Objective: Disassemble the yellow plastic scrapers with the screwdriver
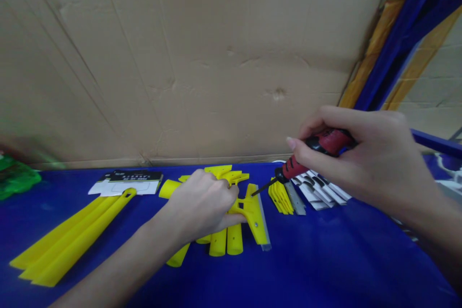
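My left hand point(205, 202) is closed around the handle of a yellow scraper point(254, 214), whose head points right with a thin blade along its outer edge. Two screw spots show on the head. In my right hand point(368, 154) is a red and black screwdriver point(317, 151), its thin shaft slanting down left. The tip touches or nearly touches the upper screw spot. Under and behind my left hand lie several more yellow scraper handles point(217, 243), partly hidden by it. Right of the scraper head sits a stack of yellow head pieces point(280, 196) beside loose metal blades point(295, 197).
Several white folded cards point(317, 192) lie behind the screwdriver. At left, long yellow handles point(79, 236) lie below black-and-white header cards point(126, 182). A green plastic bag point(18, 175) is at far left. Cardboard point(216, 57) walls the blue table's point(325, 260) back; a blue frame point(393, 38) rises at right.
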A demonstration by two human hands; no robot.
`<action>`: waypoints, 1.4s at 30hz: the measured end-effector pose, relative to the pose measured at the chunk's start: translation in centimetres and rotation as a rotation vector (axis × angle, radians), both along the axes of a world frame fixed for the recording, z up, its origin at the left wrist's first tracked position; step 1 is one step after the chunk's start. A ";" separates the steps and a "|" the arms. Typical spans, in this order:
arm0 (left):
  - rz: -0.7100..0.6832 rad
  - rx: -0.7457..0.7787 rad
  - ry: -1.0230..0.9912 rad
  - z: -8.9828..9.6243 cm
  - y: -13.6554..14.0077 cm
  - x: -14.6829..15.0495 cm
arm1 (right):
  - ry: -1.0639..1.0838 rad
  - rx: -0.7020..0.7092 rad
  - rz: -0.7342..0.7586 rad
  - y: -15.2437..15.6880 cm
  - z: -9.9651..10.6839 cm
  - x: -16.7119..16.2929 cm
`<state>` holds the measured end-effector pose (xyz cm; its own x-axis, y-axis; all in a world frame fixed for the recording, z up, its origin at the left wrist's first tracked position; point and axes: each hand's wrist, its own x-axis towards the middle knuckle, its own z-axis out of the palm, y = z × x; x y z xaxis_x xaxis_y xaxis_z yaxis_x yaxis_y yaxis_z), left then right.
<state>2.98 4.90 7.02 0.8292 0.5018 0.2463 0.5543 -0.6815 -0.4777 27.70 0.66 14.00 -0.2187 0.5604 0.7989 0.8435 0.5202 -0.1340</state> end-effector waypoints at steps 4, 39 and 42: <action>-0.102 0.113 -0.035 -0.4 0.4 -0.1 | 0.018 0.041 -0.002 -0.1 0.1 0.0; -0.307 0.282 -0.065 -2.6 1.6 -1.8 | 0.138 -0.061 0.005 0.9 -0.3 0.7; -0.343 0.297 -0.068 -2.3 1.8 -1.7 | 0.157 -0.075 0.014 1.3 -0.6 0.8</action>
<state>1.25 6.68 4.67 0.9122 0.1007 0.3972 0.3572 -0.6702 -0.6505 28.52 1.98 13.42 -0.1023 0.6179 0.7796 0.8020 0.5149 -0.3029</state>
